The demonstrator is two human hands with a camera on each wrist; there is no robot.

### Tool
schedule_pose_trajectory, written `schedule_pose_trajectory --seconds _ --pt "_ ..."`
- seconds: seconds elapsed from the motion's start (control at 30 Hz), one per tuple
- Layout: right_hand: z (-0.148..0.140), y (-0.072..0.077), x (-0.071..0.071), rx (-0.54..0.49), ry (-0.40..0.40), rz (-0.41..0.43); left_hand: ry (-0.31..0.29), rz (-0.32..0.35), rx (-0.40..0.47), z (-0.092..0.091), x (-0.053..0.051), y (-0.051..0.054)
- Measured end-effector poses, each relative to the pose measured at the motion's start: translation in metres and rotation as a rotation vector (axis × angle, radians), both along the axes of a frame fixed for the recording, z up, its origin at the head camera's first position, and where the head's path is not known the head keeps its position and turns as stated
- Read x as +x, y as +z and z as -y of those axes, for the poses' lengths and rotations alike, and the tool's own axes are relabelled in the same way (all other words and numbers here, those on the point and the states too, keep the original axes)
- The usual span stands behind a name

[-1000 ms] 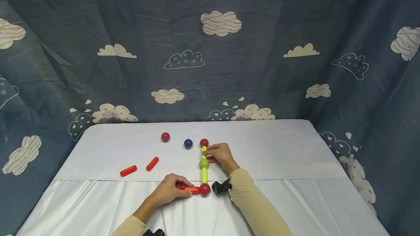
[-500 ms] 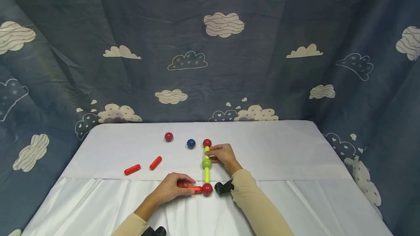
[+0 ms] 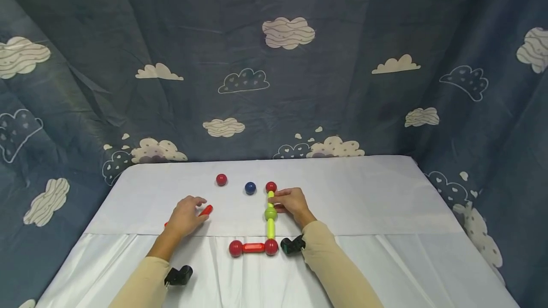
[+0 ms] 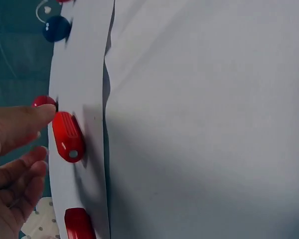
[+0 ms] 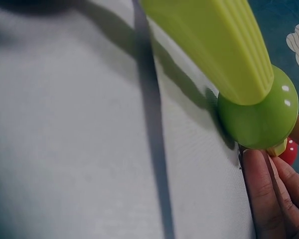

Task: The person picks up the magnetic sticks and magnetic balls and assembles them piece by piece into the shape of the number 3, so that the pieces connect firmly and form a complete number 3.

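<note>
Pinching the far yellow rod [image 3: 270,195]: right hand [image 3: 292,205], fingertips on it. Directly past that grip sits the far red ball [image 3: 271,187]. On the person's side of the grip, in line: green ball [image 3: 270,213], near yellow rod [image 3: 271,228], corner red ball [image 3: 271,246]. Chain turns left there into the joined red rod [image 3: 253,247], finishing at the end red ball [image 3: 236,248]. That leg lies nearer the person than either hand.

Left hand [image 3: 184,217]: grips nothing, fingers parted, right at the loose red rod [image 4: 69,137]. Can't tell if a fingertip touches. Rod's far end pokes out right of the fingers. Second red rod [image 4: 79,224] is left of it, mostly hidden by the hand in the head view.

Blue ball [image 3: 250,187]: left of the right grip, slightly beyond. Loose red ball [image 3: 221,179]: further left, past the left hand. White cloth [image 3: 364,194] under all of it; cloud curtain [image 3: 334,94] behind.
</note>
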State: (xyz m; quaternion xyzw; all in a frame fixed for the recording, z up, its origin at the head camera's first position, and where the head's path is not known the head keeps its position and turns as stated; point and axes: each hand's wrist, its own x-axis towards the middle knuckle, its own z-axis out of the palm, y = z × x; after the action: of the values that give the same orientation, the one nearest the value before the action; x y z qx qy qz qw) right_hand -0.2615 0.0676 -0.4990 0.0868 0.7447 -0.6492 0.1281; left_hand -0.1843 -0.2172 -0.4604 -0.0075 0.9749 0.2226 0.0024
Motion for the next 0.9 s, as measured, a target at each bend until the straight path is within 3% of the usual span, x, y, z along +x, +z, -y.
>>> schedule_pose_trajectory --seconds 0.13,0.4,0.9 --pt "-0.001 -0.001 -0.001 0.006 -0.009 0.001 0.019 0.079 -0.053 0.002 -0.009 -0.001" --pt "0.001 -0.001 -0.001 -0.006 0.002 -0.01 0.013 0.143 -0.071 0.003 -0.017 -0.004" --pt "0.0 0.0 0.0 0.009 0.0 0.001 -0.083 0.114 -0.015 -0.011 -0.025 -0.01"
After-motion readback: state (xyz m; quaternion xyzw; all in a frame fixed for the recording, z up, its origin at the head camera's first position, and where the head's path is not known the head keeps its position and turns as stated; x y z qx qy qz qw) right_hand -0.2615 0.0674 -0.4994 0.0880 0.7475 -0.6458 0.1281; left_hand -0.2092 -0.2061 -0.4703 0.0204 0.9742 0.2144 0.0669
